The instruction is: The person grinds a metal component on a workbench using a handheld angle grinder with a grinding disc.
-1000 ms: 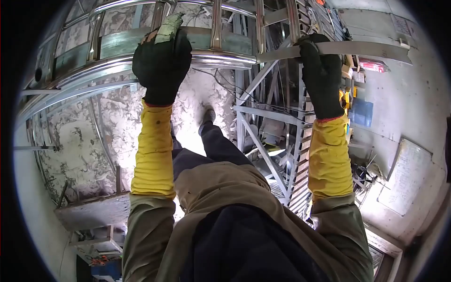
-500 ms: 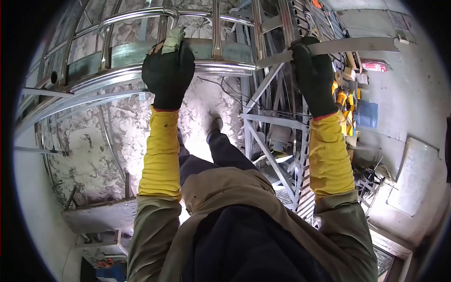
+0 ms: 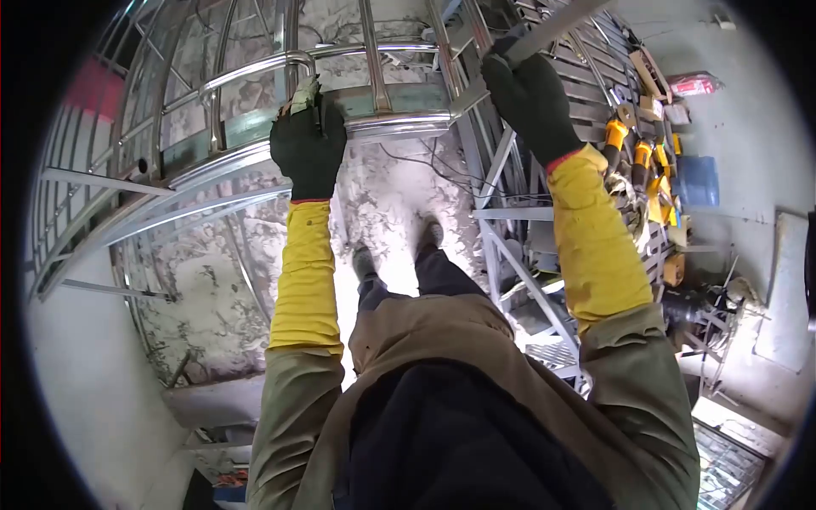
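Note:
Both my hands wear dark gloves with yellow sleeve covers. Closed at the polished metal railing (image 3: 399, 123), my left hand (image 3: 308, 151) has a pale green, crumpled scrap (image 3: 304, 93) sticking out past its fingers; its material is unclear. The fingertips sit right by a greenish flat bar behind the bright tube. My right hand (image 3: 531, 102) is wrapped round a long flat metal strip (image 3: 557, 27). That strip slants up and away to the right, its near end beside the right end of the bright tube.
Yellow-and-black power tools (image 3: 643, 157) and a blue box (image 3: 699, 180) lie at the right on a slatted rack. Below my right arm stands a grey angle-iron frame (image 3: 531, 276). A thin black cable (image 3: 442, 174) hangs beneath the railing. The floor (image 3: 204, 289) is stained white.
My right hand has swung the metal strip's far end up and away, from nearly level to steeply slanted. My left hand stays at the railing with the scrap. The camera view has shifted.

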Tool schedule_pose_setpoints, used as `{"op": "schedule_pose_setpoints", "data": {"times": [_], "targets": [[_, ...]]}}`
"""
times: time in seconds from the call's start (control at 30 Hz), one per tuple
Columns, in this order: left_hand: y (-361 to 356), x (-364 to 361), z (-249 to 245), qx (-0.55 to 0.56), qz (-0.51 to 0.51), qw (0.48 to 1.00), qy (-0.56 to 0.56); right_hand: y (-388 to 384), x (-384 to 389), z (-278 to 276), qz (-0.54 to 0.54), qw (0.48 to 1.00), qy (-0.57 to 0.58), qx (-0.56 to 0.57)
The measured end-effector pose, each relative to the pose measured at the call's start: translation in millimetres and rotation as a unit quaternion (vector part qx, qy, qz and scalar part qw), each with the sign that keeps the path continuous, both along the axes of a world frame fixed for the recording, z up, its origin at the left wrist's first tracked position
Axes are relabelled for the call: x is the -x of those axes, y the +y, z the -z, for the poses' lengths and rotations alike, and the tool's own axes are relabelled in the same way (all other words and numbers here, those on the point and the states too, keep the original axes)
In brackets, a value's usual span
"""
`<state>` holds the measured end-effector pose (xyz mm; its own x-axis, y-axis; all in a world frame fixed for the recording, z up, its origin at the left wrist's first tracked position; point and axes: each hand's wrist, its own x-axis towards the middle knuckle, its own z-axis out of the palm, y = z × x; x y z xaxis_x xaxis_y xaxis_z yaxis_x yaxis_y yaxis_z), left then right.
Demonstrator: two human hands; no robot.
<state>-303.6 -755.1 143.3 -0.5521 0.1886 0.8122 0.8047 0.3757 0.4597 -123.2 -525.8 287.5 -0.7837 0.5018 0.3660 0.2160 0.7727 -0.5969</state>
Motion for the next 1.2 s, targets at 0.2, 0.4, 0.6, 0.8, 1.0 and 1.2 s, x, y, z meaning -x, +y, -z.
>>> {"op": "schedule_pose_setpoints", "data": {"times": [0.2,0.4,0.6,0.8,1.0,1.2], "targets": [[-10,-2,-22,0.01,0.09,0.985,-0.15,-19,-3,-16,0.024,0.999,0.021,0.021],[-18,27,-31,0.049,0.183,0.94,-0.284,8,10,-16,-0.025,0.992,-0.057,-0.112],[-30,35,-42,0.015,0.239,0.906,-0.35,13,13,-35,-0.054,0.979,-0.14,-0.135],[-28,42,-34,-0.033,0.268,0.874,-0.405,6,30,-42,-0.017,0.985,-0.131,-0.106],[-28,40,-39,-0.022,0.25,0.886,-0.39,-4,27,-104,0.025,0.991,-0.084,-0.104],[-25,43,-34,-0.058,0.279,0.863,-0.418,8,55,-96,-0.091,0.86,-0.145,-0.48]]}}
